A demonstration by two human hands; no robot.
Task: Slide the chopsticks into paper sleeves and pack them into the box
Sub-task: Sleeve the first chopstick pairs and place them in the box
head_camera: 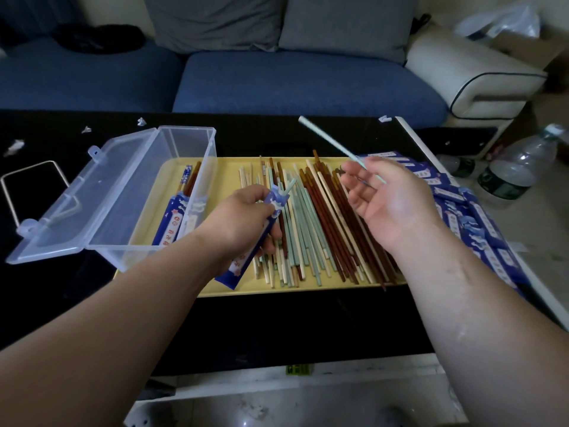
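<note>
My left hand (243, 217) grips a blue paper sleeve (246, 257) with a pale green chopstick tip poking out of its top, above the yellow tray (308, 289). My right hand (391, 198) is palm up and pinches a single pale green chopstick (326, 138) that points up and to the left. Loose chopsticks (320, 223) in green, brown and cream lie in a heap on the tray. The clear plastic box (181, 167) stands open at the tray's left end, with a few sleeved pairs (172, 223) inside.
A pile of blue empty sleeves (468, 208) lies to the right of the tray on the black table. The box lid (77, 204) hangs open to the left. Water bottles (520, 167) stand on the floor at right. A blue sofa is behind the table.
</note>
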